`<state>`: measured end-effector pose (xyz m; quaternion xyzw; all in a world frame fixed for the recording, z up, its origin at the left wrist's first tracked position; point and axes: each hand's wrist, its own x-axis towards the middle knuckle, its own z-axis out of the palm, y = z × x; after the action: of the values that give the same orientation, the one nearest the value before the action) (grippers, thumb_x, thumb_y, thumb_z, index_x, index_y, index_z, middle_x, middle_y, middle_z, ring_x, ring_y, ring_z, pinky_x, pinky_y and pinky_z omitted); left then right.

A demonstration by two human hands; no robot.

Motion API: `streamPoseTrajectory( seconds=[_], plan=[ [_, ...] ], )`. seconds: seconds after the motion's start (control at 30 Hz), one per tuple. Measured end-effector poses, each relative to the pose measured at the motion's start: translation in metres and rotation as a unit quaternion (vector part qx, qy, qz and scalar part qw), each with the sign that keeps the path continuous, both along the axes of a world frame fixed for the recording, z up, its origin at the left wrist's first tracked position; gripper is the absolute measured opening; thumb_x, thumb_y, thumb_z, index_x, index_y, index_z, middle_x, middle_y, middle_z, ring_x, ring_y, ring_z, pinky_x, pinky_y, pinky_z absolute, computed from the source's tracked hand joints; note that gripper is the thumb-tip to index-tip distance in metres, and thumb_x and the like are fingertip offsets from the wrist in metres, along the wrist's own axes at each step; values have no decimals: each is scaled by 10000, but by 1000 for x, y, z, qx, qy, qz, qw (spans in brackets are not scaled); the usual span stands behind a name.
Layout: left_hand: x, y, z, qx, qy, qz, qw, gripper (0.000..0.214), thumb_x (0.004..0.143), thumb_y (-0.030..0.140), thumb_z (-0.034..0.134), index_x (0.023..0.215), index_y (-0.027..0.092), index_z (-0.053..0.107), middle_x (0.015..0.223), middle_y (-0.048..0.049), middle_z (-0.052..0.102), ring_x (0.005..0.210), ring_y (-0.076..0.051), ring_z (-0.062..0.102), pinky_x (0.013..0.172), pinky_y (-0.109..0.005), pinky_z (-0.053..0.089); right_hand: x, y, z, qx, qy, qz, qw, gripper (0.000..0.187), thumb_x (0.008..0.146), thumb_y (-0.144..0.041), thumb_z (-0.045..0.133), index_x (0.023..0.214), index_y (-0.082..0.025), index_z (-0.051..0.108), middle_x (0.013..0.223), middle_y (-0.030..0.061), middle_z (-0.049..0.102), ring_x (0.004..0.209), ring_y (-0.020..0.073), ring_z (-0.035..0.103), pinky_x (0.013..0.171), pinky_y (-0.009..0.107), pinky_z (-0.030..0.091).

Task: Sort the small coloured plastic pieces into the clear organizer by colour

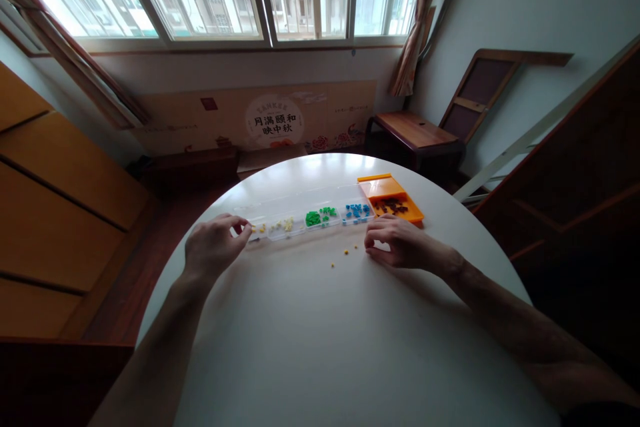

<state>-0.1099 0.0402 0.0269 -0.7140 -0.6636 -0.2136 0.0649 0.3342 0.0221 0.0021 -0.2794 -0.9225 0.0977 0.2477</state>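
My left hand (217, 243) is over the left end of a clear plastic compartment box (280, 235), its thumb and forefinger pinched together beside small yellow pieces (262, 229). Whether one of them is between the fingertips is too small to tell. My right hand (393, 240) rests low at the table in front of the orange tray (413, 211), thumb and fingertips curled together; what they hold, if anything, is hidden. Just left of it, a few loose yellow beads (346, 252) lie on the table. Other compartments hold pale yellow pieces (289, 223), green pieces (313, 218) and blue pieces (357, 211).
Dark brownish pieces (393, 206) lie in the orange tray at the right end of the row. Everything stands on a round white table (300, 333). Beyond its far edge are a wooden chair (420, 130), a printed cardboard panel (225, 113) and windows.
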Motion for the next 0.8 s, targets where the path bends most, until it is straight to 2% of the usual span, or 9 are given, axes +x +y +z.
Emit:
streamPoseTrajectory(
  seconds=[0.1, 0.23, 0.33, 0.43, 0.5, 0.6, 0.8],
  plan=[
    [11, -3, 4, 32, -23, -31, 999, 263, 980, 411, 640, 971, 231, 831, 948, -31, 781, 663, -173, 604, 765, -341, 469, -5, -1, -2, 4, 33, -24, 999, 93, 1060, -200, 709, 973, -219, 735, 969, 46, 745, 854, 205, 682, 861, 365, 557],
    [55, -20, 0, 53, -134, -170, 975, 282, 1039, 426, 656, 943, 219, 820, 893, -32, 732, 660, -145, 569, 748, -311, 492, -21, -11, -4, -21, 137, -31, 990, 80, 1103, -247, 685, 1042, -218, 727, 997, 50, 740, 833, 186, 671, 829, 349, 581],
    [99, -40, -13, -27, -267, -304, 914, 263, 1054, 413, 685, 995, 201, 829, 905, -54, 730, 717, -144, 612, 677, -271, 501, -34, -19, -6, -13, 183, -7, 983, 66, 1114, -246, 672, 1080, -225, 725, 1045, 65, 755, 889, 192, 698, 830, 344, 598],
    [132, -54, -25, -113, -337, -373, 857, 242, 1063, 399, 703, 1094, 201, 840, 948, -63, 748, 725, -131, 631, 653, -249, 503, -43, -23, -8, 22, 179, 16, 984, 50, 1113, -239, 674, 1116, -236, 724, 1059, 71, 770, 912, 203, 712, 857, 364, 606],
    [142, -58, -30, -142, -355, -392, 837, 267, 1070, 413, 694, 1066, 187, 837, 928, -63, 737, 699, -124, 601, 616, -245, 465, -46, -24, -10, 42, 175, 27, 983, 42, 1108, -240, 683, 1128, -238, 720, 1046, 67, 775, 893, 200, 714, 838, 359, 603],
    [145, -58, -33, -160, -382, -400, 818, 313, 1078, 441, 681, 1020, 172, 830, 914, -72, 729, 713, -134, 595, 631, -259, 463, -48, -24, -12, 48, 174, 36, 983, 34, 1104, -238, 693, 1128, -236, 715, 1025, 59, 780, 893, 195, 721, 827, 346, 599],
    [140, -52, -38, -180, -413, -395, 801, 345, 1055, 495, 711, 1010, 178, 840, 935, -99, 755, 767, -167, 644, 679, -283, 515, -50, -25, -12, 38, 179, 41, 982, 56, 1092, -245, 713, 1146, -237, 726, 1029, 62, 783, 922, 196, 740, 841, 337, 614]
  ],
)
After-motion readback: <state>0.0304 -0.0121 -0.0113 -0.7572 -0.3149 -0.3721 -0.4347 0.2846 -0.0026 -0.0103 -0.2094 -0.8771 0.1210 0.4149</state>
